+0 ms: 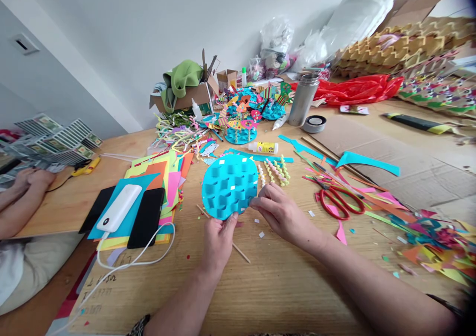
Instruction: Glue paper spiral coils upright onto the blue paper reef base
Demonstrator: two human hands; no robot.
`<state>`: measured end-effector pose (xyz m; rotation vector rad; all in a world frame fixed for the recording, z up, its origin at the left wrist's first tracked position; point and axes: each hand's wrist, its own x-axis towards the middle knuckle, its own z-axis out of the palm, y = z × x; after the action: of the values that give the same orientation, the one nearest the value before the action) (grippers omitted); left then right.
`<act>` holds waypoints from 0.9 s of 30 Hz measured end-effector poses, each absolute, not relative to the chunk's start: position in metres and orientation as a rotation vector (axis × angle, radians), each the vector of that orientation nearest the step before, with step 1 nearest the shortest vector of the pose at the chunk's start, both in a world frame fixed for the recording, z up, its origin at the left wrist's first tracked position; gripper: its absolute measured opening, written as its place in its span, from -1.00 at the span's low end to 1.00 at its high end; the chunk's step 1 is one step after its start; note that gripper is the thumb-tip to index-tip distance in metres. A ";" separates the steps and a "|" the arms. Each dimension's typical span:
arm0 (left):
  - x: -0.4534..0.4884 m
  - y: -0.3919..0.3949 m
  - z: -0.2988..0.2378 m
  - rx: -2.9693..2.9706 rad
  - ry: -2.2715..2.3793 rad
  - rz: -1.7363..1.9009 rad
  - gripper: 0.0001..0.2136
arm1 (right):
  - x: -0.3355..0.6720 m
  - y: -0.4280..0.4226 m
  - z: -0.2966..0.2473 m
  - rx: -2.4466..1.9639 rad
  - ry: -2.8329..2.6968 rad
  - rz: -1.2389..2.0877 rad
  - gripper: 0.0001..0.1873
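Observation:
A round blue paper piece (230, 187) with rows of raised paper loops and a few small white squares is held up over the table. My left hand (219, 239) grips its lower edge, thumb in front. At its right edge my right hand (278, 209) has thumb and forefinger pinched together; whether they grip the paper or a small white square there, I cannot make out. Behind the disc lie twisted paper strips (277, 172) in pink and yellow and a glue bottle (265, 148) on its side. A thin wooden stick (241, 252) rests below my left hand.
Red-handled scissors (340, 202) and paper scraps (427, 241) are on the right. To the left, coloured sheets (171, 182) lie under a white power bank (121, 207) and a phone (147, 217). A metal flask (304, 100) stands behind. Another person's hands (35, 177) rest far left.

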<state>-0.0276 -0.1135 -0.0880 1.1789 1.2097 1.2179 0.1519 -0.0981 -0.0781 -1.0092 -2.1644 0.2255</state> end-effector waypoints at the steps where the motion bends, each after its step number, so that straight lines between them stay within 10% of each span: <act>1: -0.028 -0.114 -0.088 1.179 1.210 1.219 -0.82 | 0.152 -0.098 -0.078 -1.011 -2.169 0.224 -0.75; 27: -0.030 -0.112 -0.096 1.172 1.221 1.181 -0.78 | 0.152 -0.099 -0.078 -1.030 -2.165 0.199 -0.75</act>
<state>-0.0301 -0.1123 -0.0959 1.1725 1.2214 1.1809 0.1520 -0.0991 -0.0784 -1.0302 -2.1651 0.1986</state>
